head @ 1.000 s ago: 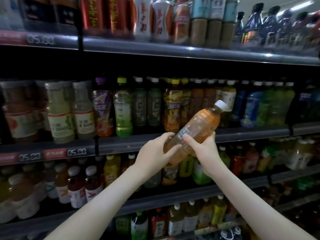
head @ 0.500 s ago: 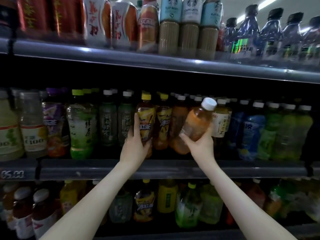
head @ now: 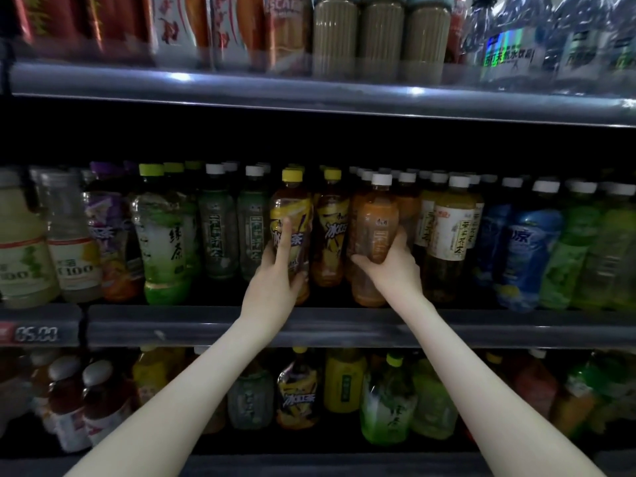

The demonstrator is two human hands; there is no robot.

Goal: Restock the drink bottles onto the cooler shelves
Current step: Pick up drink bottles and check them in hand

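Dim cooler, middle shelf point(head: 344, 327): right grip point(head: 392, 266) clasps the upright white-capped orange bottle point(head: 377, 218), raised just before its matching row; left grip point(head: 275, 280) holds the standing yellow-capped tea bottle point(head: 290, 215) nearby, further left.

The left forearm point(head: 179, 390) and right forearm point(head: 481, 383) are bare along all their visible length, slim and smooth, with narrow wrists. The left hand point(head: 275, 280) and right hand point(head: 392, 270) are bare too, with slender fingers.
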